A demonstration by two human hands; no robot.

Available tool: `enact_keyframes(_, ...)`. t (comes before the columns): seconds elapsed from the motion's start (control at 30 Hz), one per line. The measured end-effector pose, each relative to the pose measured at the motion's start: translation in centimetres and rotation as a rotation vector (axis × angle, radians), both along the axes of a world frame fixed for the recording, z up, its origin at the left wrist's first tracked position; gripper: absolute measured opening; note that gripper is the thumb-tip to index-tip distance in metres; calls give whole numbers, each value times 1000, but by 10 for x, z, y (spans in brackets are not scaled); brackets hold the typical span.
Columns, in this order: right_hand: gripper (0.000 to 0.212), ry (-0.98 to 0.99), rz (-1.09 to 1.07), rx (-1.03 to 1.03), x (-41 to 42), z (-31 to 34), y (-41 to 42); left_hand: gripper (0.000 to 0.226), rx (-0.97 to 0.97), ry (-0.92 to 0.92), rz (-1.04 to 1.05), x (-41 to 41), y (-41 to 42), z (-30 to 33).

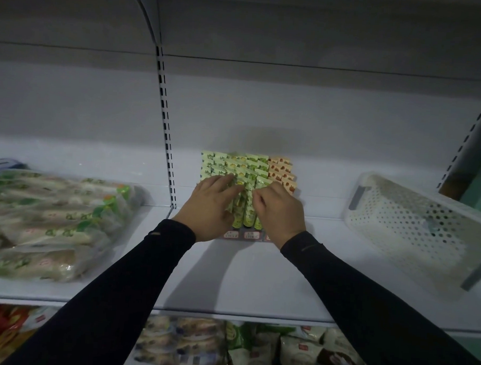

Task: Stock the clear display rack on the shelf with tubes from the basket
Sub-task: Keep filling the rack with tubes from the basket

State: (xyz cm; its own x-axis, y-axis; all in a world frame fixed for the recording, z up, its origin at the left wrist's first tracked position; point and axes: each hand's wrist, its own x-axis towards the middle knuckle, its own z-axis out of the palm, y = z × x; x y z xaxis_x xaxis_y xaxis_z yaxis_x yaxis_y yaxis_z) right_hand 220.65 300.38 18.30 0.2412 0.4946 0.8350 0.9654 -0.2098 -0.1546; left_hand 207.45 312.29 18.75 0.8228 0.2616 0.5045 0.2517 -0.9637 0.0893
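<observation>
White basket (413, 228) is set on the shelf (251, 279) at the right, bagged snacks (53, 223) at the left. Green tubes (246, 207) in the rack (244, 234) between are touched by the left hand (209, 205), grip loose, and pinched by the right hand (278, 211).

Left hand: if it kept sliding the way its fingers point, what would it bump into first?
Probably the green tubes in the display rack; the left hand already has its fingertips on them, pointing toward the right hand.
</observation>
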Motion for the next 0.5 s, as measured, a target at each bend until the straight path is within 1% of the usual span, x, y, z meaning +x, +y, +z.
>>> enact_keyframes(0.13, 30, 6, 12, 31, -3, -4, -3, 67, -15, 6, 3, 0, 0, 0)
enact_keyframes(0.2, 28, 36, 27, 1, -3, -6, -5, 68, -25, 8, 8, -1, 0, 1)
enact_keyframes(0.3, 22, 235, 27, -157, 0, 3, -8, 68, -27, 13, 9, -1, -1, 1)
enact_keyframes(0.33, 22, 285, 30, -169, 2, 5, -8, 68, -27, 12, 7, -1, -1, 1)
enact_keyframes(0.4, 21, 323, 51, -126, 4, 7, -11, 69, -31, 15, 9, -1, -1, 1)
enact_keyframes(0.5, 21, 303, 74, -58, -1, 2, -14, 70, -36, 14, 7, -2, -2, 3)
